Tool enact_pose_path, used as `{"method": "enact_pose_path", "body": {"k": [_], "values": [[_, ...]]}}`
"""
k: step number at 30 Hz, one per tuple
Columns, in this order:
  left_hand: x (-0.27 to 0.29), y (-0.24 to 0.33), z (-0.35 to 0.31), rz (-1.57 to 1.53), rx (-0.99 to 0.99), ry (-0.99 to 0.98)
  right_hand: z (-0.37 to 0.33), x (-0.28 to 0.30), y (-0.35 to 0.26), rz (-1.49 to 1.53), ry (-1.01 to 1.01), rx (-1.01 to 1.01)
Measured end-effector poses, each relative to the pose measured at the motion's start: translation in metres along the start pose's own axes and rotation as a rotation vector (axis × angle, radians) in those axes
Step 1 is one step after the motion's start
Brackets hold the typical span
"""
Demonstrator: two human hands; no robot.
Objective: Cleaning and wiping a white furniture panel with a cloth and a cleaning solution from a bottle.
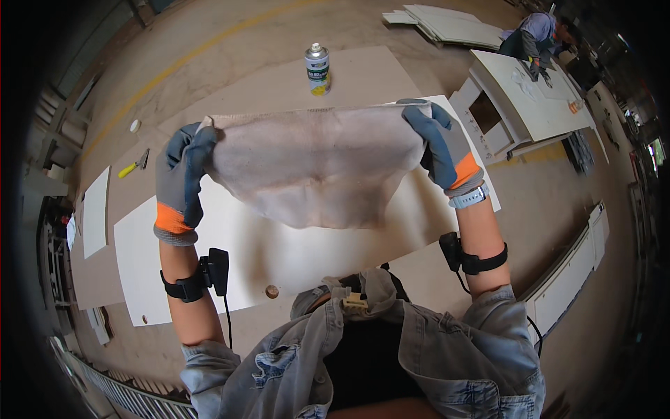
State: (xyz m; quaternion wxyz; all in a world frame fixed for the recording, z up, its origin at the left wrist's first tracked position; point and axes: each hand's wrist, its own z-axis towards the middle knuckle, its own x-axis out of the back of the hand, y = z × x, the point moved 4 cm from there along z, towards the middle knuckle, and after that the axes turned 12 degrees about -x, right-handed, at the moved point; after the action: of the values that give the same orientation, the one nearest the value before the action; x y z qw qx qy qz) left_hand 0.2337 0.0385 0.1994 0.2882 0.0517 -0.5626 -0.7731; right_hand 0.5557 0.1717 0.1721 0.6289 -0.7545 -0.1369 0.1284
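Both my hands wear grey gloves with orange cuffs. My left hand [180, 178] grips the left top corner of a stained beige cloth [314, 164]. My right hand [441, 146] grips its right top corner. The cloth is stretched out flat between them and hangs above a long white panel [209, 244] lying on the workbench. A spray can [317, 68] with a silver cap stands upright beyond the cloth, apart from both hands.
A yellow-handled tool [132, 165] and a small white disc [135, 126] lie at the bench's left. A smaller white panel [95, 211] lies further left. At the far right another person [534, 38] bends over a white cabinet piece [530, 94]. Stacked boards [447, 24] lie behind.
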Motion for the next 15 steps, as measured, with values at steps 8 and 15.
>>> {"method": "enact_pose_path", "body": {"k": [8, 15], "values": [[0.005, 0.011, 0.019, 0.209, -0.414, -0.031, 0.027, 0.024, 0.007, 0.022, -0.011, 0.329], [0.003, 0.004, -0.047, 0.065, -0.317, -0.273, -0.011, 0.038, 0.041, -0.292, -0.079, -0.058]]}}
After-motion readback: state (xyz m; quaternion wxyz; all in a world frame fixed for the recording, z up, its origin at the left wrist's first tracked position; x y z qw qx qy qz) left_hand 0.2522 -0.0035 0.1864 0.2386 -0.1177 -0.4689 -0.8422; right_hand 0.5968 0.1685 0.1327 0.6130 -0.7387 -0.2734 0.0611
